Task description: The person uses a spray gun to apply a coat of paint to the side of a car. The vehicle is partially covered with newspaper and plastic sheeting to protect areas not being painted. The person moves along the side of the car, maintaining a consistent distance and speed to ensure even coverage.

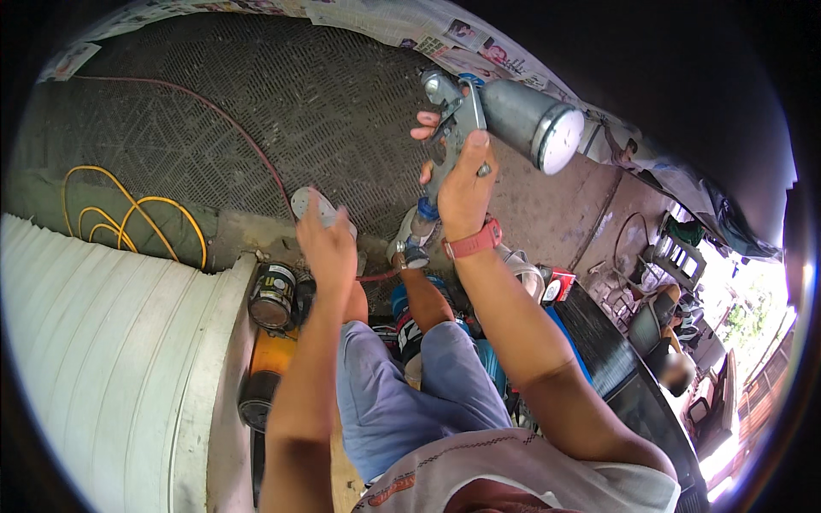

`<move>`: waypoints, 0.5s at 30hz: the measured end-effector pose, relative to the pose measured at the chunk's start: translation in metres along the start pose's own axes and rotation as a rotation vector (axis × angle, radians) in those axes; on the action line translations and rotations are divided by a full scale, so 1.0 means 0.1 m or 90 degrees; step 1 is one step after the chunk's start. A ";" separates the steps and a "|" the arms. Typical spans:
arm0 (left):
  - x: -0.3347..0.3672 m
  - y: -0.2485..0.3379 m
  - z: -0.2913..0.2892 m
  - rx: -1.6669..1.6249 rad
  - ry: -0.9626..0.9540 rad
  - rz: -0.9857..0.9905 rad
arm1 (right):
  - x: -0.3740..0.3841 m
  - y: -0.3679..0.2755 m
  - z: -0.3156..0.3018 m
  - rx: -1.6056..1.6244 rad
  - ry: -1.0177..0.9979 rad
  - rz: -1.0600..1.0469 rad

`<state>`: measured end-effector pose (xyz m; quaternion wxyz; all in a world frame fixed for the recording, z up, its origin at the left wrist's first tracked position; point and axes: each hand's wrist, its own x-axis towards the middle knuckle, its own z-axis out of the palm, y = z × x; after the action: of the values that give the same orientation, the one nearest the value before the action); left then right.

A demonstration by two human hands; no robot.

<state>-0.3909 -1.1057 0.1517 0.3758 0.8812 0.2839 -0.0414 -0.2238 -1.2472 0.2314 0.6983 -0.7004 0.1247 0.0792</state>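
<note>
My right hand (466,188), with a red band on its wrist, is wrapped round the handle of a grey metal spray gun (463,120). The gun's silver cup (522,115) sticks out to the right, its pale end facing me. Below the grip, a blue fitting and a small metal connector (416,253) join it to a thin red hose (237,131). To the left, my left hand (327,248) hovers in front of my foot, slightly blurred, its fingers apart and nothing visible in them. Part of the hose passes out of sight behind that hand.
Newspaper sheets (402,26) line the edge of a large dark panel (684,94) above. A yellow hose (141,201) loops beside a white ribbed surface (103,342). Cans (272,295) stand near my left leg. At right, a person (663,325) sits beyond a black ribbed surface (590,329).
</note>
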 end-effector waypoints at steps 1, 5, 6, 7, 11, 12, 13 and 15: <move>0.47 0.34 0.04 -0.072 0.012 0.033 | -0.03 0.00 -0.04 0.011 0.008 0.006; 1.99 1.19 0.38 -0.103 -0.041 0.146 | -0.16 -0.03 -0.23 0.049 0.028 0.028; 2.26 1.37 0.46 -0.083 -0.035 0.164 | -0.19 -0.06 -0.28 0.049 0.031 0.028; 2.45 1.53 0.53 -0.063 -0.031 0.184 | -0.23 -0.08 -0.32 0.047 0.036 0.028; 2.62 2.26 0.76 -0.157 -0.154 0.001 | -0.31 0.00 -0.58 0.040 0.070 0.036; 2.63 2.30 0.82 -0.203 -0.153 -0.018 | -0.35 0.00 -0.62 0.044 0.087 0.055; 2.64 2.35 0.87 -0.226 -0.149 -0.029 | -0.37 -0.02 -0.64 0.047 0.106 0.072; 2.66 2.41 0.95 -0.271 -0.138 -0.054 | -0.36 -0.03 -0.69 0.045 0.123 0.084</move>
<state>-0.0273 -1.1801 0.1620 0.5795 0.7597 0.2808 -0.0907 -0.2620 -1.3139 0.2453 0.7006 -0.6699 0.2401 0.0525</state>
